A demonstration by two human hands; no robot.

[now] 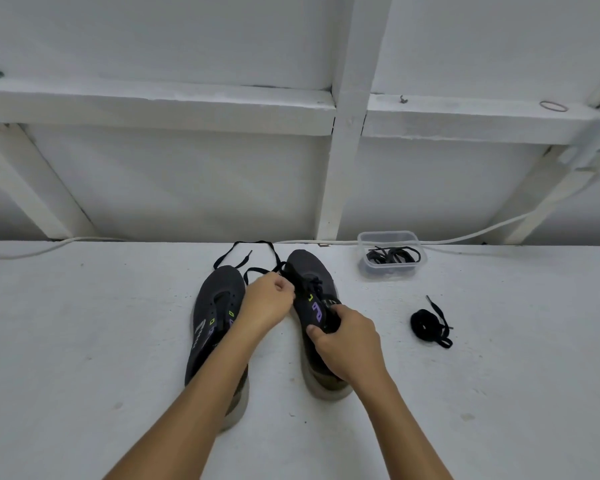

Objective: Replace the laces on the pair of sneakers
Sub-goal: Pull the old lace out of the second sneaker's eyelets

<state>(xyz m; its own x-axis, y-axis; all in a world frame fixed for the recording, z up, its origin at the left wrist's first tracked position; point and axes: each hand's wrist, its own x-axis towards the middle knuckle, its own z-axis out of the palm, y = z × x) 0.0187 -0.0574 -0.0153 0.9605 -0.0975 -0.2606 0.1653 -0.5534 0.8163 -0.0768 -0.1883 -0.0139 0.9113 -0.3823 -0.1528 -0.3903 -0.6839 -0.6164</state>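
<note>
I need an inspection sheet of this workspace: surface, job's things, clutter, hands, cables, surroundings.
Surface: white table, lightly stained.
Job's things: left sneaker unlaced; right sneaker partly laced; black lace trailing beyond the toes; coiled lace; clear tub holding laces.
Clutter: rubber band on the ledge.
Hands: left hand pinches the lace; right hand grips the right sneaker.
Cables: white cable along the wall.
Surroundings: white framed wall.

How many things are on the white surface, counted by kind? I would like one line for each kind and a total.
Sneakers: 2, left sneaker and right sneaker
Loose lace being pulled: 1
Coiled lace bundle: 1
Clear plastic container holding laces: 1
Total: 5
</note>
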